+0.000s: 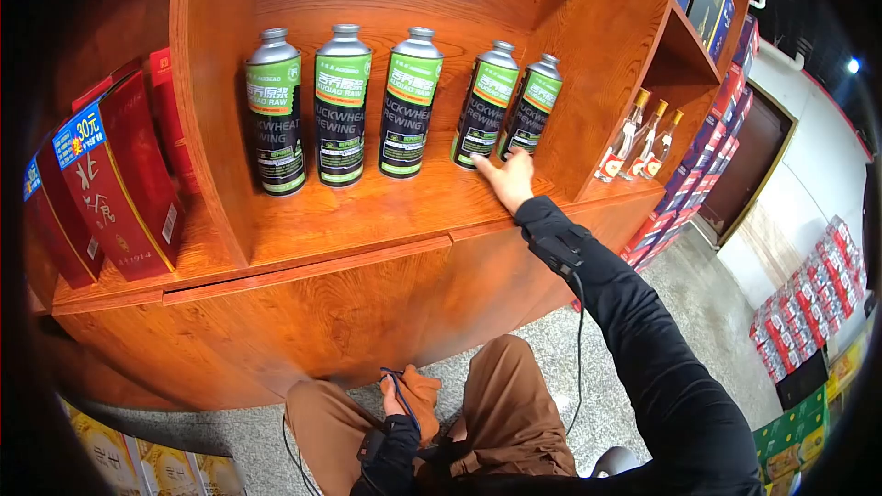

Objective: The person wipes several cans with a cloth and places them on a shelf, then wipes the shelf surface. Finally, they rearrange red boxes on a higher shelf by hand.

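Observation:
Five green-and-black cans with silver caps stand upright on the wooden shelf (354, 214). My right hand (508, 179) is at the base of the two rightmost ones. Its thumb rests at the low front of the fourth can (483, 110), and its bent fingers are by the gap beside the fifth can (535, 106), their tips partly hidden. To the left stand the first can (276, 115), second can (342, 110) and third can (410, 110). Low between my knees, my left hand (390, 397) is closed on an orange-brown cloth (421, 395).
Red boxes (124, 184) fill the left compartment beyond a wooden divider (216, 129). Small clear bottles (625, 138) stand in the right compartment. Stacked cartons (813, 298) are on the floor at right. A black cable (579, 349) hangs from my right sleeve.

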`<action>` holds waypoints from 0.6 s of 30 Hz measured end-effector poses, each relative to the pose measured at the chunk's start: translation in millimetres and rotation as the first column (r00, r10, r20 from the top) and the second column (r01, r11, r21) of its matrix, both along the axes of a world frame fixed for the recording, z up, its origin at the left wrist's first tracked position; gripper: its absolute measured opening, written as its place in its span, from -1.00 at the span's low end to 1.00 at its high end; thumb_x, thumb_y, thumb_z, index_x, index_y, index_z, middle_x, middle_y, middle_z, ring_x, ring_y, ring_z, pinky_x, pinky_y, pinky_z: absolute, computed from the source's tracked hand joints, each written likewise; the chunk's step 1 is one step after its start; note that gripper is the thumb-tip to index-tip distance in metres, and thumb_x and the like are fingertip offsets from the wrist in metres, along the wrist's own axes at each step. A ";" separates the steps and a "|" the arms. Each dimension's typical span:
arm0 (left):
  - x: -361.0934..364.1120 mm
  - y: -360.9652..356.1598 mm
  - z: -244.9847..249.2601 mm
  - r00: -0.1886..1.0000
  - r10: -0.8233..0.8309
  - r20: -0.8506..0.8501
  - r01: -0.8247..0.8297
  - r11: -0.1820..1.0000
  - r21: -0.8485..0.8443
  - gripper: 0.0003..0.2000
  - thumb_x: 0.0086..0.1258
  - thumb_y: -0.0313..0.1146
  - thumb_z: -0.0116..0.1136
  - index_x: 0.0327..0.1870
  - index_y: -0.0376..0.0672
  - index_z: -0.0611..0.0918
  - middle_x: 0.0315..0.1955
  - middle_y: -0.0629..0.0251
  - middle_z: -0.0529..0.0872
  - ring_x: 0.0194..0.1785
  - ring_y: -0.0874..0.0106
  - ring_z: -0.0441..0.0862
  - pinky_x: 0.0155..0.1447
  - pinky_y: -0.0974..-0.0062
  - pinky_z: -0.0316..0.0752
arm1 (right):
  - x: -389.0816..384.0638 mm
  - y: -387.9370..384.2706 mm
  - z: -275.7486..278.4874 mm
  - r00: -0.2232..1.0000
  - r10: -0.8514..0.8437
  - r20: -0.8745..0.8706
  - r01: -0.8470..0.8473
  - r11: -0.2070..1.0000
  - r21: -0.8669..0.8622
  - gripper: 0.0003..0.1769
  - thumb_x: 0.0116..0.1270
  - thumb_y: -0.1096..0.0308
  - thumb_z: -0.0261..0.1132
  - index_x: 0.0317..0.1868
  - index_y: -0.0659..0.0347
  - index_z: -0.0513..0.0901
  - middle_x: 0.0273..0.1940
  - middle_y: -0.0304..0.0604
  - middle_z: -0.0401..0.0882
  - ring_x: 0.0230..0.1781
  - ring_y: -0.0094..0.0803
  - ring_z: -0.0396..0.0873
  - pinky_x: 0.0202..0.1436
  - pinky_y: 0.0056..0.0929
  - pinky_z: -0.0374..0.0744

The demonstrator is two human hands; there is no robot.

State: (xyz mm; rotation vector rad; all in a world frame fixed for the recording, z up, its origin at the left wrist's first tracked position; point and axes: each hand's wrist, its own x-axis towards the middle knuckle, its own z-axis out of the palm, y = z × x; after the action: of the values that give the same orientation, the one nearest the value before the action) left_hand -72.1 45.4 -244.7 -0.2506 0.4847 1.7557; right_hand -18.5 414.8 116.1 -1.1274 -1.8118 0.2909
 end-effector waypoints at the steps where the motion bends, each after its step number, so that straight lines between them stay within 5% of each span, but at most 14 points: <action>1: -2.3 -1.1 -6.5 1.000 -0.026 -0.012 0.026 1.000 0.005 -0.44 0.55 0.19 -0.03 0.28 -0.09 0.54 0.06 0.18 0.67 0.12 0.22 0.63 0.26 0.26 0.52 | -6.0 -1.9 1.2 0.996 0.039 0.074 -0.039 0.999 0.005 0.18 0.00 -0.30 0.57 0.28 0.59 0.34 0.22 0.41 0.45 0.33 0.15 0.41 0.41 -0.07 0.39; 2: -1.9 -0.8 -12.4 0.999 -0.027 -0.018 0.027 1.000 0.003 -0.44 0.55 0.19 -0.03 0.28 -0.09 0.54 0.06 0.18 0.67 0.12 0.22 0.63 0.26 0.26 0.52 | -13.4 -3.9 2.6 0.994 0.021 0.110 -0.024 1.000 0.020 0.33 -0.05 -0.36 0.58 0.38 0.62 0.24 0.26 0.43 0.45 0.36 0.18 0.41 0.42 -0.05 0.40; 5: -1.9 1.3 -16.3 0.996 0.015 -0.085 -0.018 0.999 -0.027 -0.44 0.55 0.20 -0.02 0.28 -0.09 0.55 0.10 0.17 0.66 0.12 0.20 0.64 0.26 0.23 0.54 | -29.3 0.9 8.4 0.985 0.067 0.158 -0.061 0.997 -0.043 0.34 -0.06 -0.38 0.56 0.37 0.61 0.22 0.23 0.36 0.50 0.32 0.17 0.46 0.38 -0.02 0.44; 7: -3.5 -3.5 -17.5 0.999 0.047 -0.002 -0.047 0.996 0.082 -0.48 0.56 0.11 0.02 0.26 -0.14 0.53 0.12 0.05 0.65 0.17 0.08 0.62 0.26 0.07 0.55 | -38.2 16.4 5.7 0.980 0.078 0.183 -0.068 0.996 -0.061 0.30 -0.06 -0.34 0.59 0.35 0.57 0.22 0.22 0.33 0.52 0.28 0.14 0.51 0.34 -0.04 0.48; 14: -11.8 -10.6 -11.7 1.000 0.022 -0.009 -0.022 1.000 0.001 -0.47 0.55 0.16 -0.01 0.29 -0.06 0.55 0.13 0.18 0.66 0.17 0.18 0.62 0.30 0.21 0.51 | -42.6 39.1 -7.0 0.991 0.135 -0.007 -0.135 0.988 -0.076 0.12 -0.02 -0.11 0.66 0.28 0.50 0.27 0.13 0.27 0.61 0.12 0.11 0.64 0.23 -0.13 0.57; 16: -14.9 -13.9 57.4 1.000 0.022 0.014 -0.023 0.997 0.072 -0.47 0.55 0.16 -0.01 0.30 -0.05 0.54 0.14 0.18 0.66 0.19 0.18 0.61 0.32 0.21 0.49 | -44.0 35.3 -4.4 0.997 0.074 0.019 -0.072 0.994 -0.085 0.12 -0.01 -0.09 0.66 0.30 0.51 0.25 0.12 0.28 0.62 0.15 0.10 0.63 0.26 -0.16 0.56; 18: -12.8 -12.8 48.6 0.999 0.028 0.045 -0.034 0.989 0.145 -0.47 0.56 0.16 -0.02 0.31 -0.04 0.54 0.14 0.17 0.65 0.21 0.18 0.60 0.35 0.21 0.47 | -44.0 28.7 -4.0 0.996 0.082 0.037 -0.082 0.997 -0.010 0.17 -0.02 -0.07 0.67 0.34 0.53 0.20 0.13 0.29 0.62 0.18 0.08 0.62 0.28 -0.17 0.56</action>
State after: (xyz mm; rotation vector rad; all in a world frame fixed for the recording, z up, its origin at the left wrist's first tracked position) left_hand -84.9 32.5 -196.1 -0.1925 0.3215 1.8031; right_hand -62.5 443.5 112.1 -1.0723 -1.8944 0.3283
